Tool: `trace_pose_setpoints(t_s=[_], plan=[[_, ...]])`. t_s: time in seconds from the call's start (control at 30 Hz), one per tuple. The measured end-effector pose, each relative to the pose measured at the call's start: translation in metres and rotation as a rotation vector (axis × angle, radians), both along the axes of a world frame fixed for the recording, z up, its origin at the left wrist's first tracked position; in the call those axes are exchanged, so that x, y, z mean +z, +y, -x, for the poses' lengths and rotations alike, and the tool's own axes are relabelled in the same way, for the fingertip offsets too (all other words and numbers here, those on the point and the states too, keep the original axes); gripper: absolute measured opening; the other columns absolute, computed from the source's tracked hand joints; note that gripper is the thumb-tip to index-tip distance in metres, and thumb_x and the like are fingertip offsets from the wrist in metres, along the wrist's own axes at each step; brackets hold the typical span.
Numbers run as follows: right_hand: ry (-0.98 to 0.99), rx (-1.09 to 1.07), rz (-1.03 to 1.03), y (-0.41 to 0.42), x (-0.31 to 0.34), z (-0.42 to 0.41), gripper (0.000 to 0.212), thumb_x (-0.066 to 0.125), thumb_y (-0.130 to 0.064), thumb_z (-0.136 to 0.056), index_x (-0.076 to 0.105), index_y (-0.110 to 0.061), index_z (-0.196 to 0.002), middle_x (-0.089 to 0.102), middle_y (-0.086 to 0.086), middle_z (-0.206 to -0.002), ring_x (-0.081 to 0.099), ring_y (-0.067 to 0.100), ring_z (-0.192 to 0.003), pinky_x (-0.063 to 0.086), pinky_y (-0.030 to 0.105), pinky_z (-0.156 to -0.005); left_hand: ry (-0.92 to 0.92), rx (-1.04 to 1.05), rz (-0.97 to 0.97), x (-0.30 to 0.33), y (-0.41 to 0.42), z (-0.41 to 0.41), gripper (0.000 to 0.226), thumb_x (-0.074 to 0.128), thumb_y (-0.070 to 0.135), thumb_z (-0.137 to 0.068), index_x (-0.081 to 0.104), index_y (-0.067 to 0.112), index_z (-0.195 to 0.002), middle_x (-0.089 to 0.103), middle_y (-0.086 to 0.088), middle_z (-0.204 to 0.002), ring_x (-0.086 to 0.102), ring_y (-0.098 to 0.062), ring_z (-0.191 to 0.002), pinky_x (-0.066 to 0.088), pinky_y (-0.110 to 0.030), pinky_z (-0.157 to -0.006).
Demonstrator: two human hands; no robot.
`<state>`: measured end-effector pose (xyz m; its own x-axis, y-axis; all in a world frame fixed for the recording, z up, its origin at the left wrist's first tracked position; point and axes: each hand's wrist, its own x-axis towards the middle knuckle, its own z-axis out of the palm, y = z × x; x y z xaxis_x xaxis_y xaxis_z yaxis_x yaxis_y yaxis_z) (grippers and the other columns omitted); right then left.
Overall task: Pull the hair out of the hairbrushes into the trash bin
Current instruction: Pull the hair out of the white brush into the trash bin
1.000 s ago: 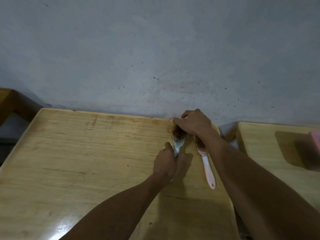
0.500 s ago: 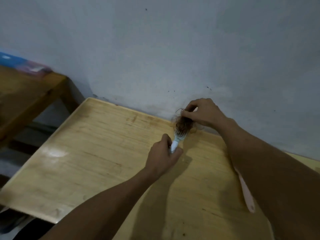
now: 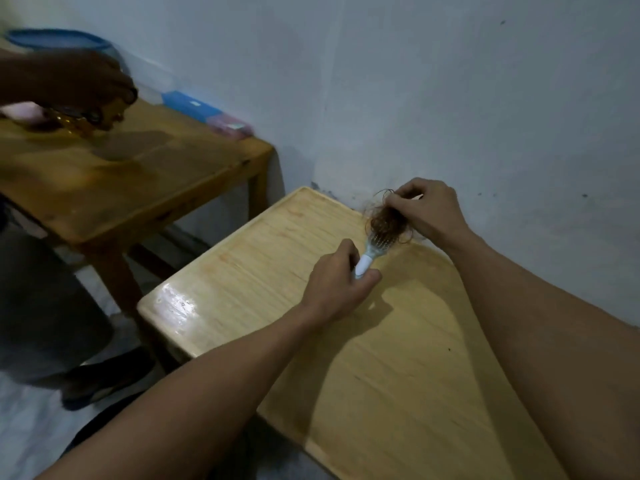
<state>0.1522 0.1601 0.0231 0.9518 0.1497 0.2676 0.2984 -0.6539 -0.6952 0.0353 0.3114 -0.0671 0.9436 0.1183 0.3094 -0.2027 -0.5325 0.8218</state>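
A small white hairbrush (image 3: 373, 249) is held above the light wooden table (image 3: 263, 265), near its far edge by the wall. My left hand (image 3: 337, 285) is shut on the brush's handle. A clump of brown hair (image 3: 386, 221) sits on the bristles and lifts off them. My right hand (image 3: 427, 211) pinches the top of that clump, just above the brush head. The pink hairbrush and the trash bin are out of view.
A darker wooden table (image 3: 138, 181) stands to the left with a blue box (image 3: 188, 103) and a pink case (image 3: 230, 124) at its wall side. Another person's hand (image 3: 74, 83) works over it; that person's legs stand on the floor at the left.
The view has swung left, so the pink brush dropped out of sight and the second table appeared. My right hand has drawn the hair clump up and partly off the bristles.
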Motion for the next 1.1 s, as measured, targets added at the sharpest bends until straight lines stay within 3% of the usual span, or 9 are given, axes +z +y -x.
trace_pose_setpoints(t_s=[0.17,0.37,0.53,0.63,0.83,0.9,0.97,1.07,1.1], plan=[[-0.094,0.028,-0.029,0.028,-0.016,0.011,0.020,0.078,-0.034,-0.081,0.078,-0.015,-0.086,0.075,-0.003,-0.087,0.062,0.001,-0.070,0.045,0.017,-0.065,-0.034,0.068,0.016,-0.015,0.023,0.014,0.031,0.071,0.037,-0.081,0.054,0.012,-0.089,0.062,-0.002,-0.071,0.057,-0.021,-0.063,0.046,-0.044,-0.056],[-0.156,0.135,-0.055,0.072,-0.017,0.049,0.021,0.078,-0.035,-0.080,0.076,-0.015,-0.083,0.073,-0.008,-0.081,0.055,-0.007,-0.058,0.042,0.017,-0.062,-0.112,0.146,0.012,-0.013,0.057,0.071,0.029,0.073,0.033,-0.080,0.056,0.011,-0.087,0.060,0.001,-0.070,0.053,-0.016,-0.059,0.045,-0.042,-0.055],[-0.253,0.249,-0.128,0.129,-0.020,0.095,0.019,0.078,-0.031,-0.079,0.073,-0.013,-0.081,0.071,-0.007,-0.080,0.056,-0.001,-0.064,0.042,0.017,-0.065,-0.163,0.292,-0.087,-0.007,0.099,0.131,0.025,0.073,0.030,-0.079,0.054,0.015,-0.086,0.055,0.009,-0.066,0.048,-0.007,-0.054,0.036,-0.023,-0.048],[-0.286,0.350,-0.142,0.168,-0.031,0.125,0.013,0.079,-0.025,-0.077,0.069,-0.016,-0.075,0.065,-0.010,-0.072,0.055,-0.002,-0.061,0.039,0.014,-0.064,-0.160,0.348,-0.132,-0.014,0.125,0.173,0.022,0.073,0.028,-0.080,0.056,0.018,-0.090,0.055,0.011,-0.067,0.052,-0.002,-0.056,0.041,-0.016,-0.051],[-0.268,0.550,-0.149,0.235,-0.058,0.183,0.015,0.078,-0.030,-0.078,0.069,-0.017,-0.077,0.068,-0.003,-0.080,0.058,0.008,-0.071,0.043,0.016,-0.065,-0.139,0.465,-0.250,-0.040,0.178,0.247,0.016,0.070,0.030,-0.086,0.066,0.017,-0.093,0.066,0.009,-0.071,0.062,-0.005,-0.058,0.046,-0.021,-0.051],[-0.248,0.606,-0.136,0.252,-0.068,0.200,0.016,0.078,-0.032,-0.080,0.067,-0.020,-0.077,0.066,-0.004,-0.082,0.055,0.004,-0.070,0.040,0.013,-0.062,-0.142,0.527,-0.326,-0.050,0.193,0.268,0.015,0.070,0.032,-0.088,0.065,0.017,-0.086,0.063,0.007,-0.065,0.059,-0.007,-0.055,0.044,-0.026,-0.050],[-0.229,0.653,-0.127,0.267,-0.081,0.214,0.017,0.078,-0.034,-0.081,0.066,-0.022,-0.077,0.066,-0.004,-0.082,0.054,0.003,-0.070,0.037,0.012,-0.061,-0.133,0.559,-0.364,-0.059,0.206,0.288,0.016,0.070,0.031,-0.088,0.062,0.019,-0.081,0.058,0.009,-0.058,0.056,-0.005,-0.053,0.039,-0.021,-0.048],[-0.193,0.687,-0.100,0.282,-0.104,0.232,0.018,0.076,-0.037,-0.082,0.065,-0.024,-0.078,0.067,-0.002,-0.085,0.056,0.008,-0.073,0.037,0.017,-0.063,-0.071,0.535,-0.471,-0.071,0.221,0.313,0.019,0.068,0.036,-0.089,0.056,0.024,-0.080,0.050,0.015,-0.056,0.051,-0.001,-0.050,0.033,-0.018,-0.047],[-0.173,0.690,-0.094,0.284,-0.112,0.236,0.018,0.076,-0.039,-0.083,0.066,-0.024,-0.080,0.067,-0.002,-0.086,0.058,0.010,-0.076,0.039,0.020,-0.064,-0.030,0.517,-0.500,-0.076,0.225,0.319,0.022,0.063,0.042,-0.091,0.055,0.024,-0.081,0.051,0.013,-0.057,0.050,-0.002,-0.050,0.035,-0.024,-0.048]])
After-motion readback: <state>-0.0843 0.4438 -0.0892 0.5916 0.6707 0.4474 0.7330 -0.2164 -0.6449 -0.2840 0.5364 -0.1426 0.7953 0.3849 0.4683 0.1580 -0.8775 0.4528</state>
